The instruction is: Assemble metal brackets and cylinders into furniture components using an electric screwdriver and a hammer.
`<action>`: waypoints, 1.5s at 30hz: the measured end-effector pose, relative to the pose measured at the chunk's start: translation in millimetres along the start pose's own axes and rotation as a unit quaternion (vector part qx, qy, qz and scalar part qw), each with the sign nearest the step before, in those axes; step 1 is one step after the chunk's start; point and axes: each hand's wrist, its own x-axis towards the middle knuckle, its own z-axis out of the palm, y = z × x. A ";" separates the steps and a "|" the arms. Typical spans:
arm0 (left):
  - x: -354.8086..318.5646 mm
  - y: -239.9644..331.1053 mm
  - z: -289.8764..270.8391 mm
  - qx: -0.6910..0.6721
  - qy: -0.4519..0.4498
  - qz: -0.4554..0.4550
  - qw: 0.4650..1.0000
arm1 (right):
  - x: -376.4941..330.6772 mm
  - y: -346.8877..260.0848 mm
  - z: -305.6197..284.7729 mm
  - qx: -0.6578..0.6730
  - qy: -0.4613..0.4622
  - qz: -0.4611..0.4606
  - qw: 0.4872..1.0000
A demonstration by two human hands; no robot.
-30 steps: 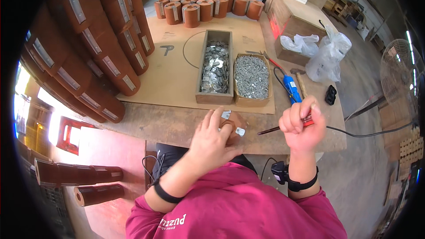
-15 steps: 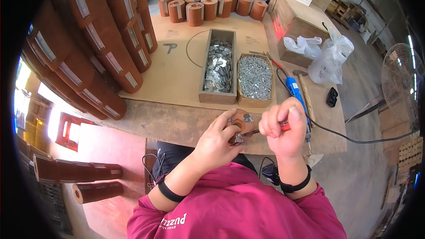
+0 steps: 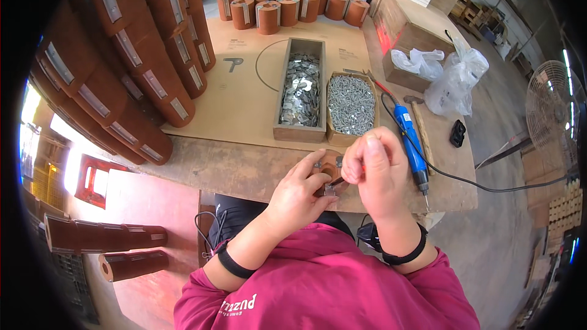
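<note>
Rough wooden workbench (image 3: pixel 244 168), shiny metal screws (image 3: pixel 351 104), matt cardboard sheet (image 3: pixel 244 95)

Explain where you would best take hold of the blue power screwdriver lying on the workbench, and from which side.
Grip the blue power screwdriver around its blue barrel, coming from above. It lies flat with its tip toward the person, cable trailing from the far end, top side free.
</note>
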 end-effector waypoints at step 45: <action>-4.4 -29.1 -7.5 0.146 -0.029 -0.079 0.986 | -34.6 98.8 -160.7 -0.554 0.105 -0.135 0.815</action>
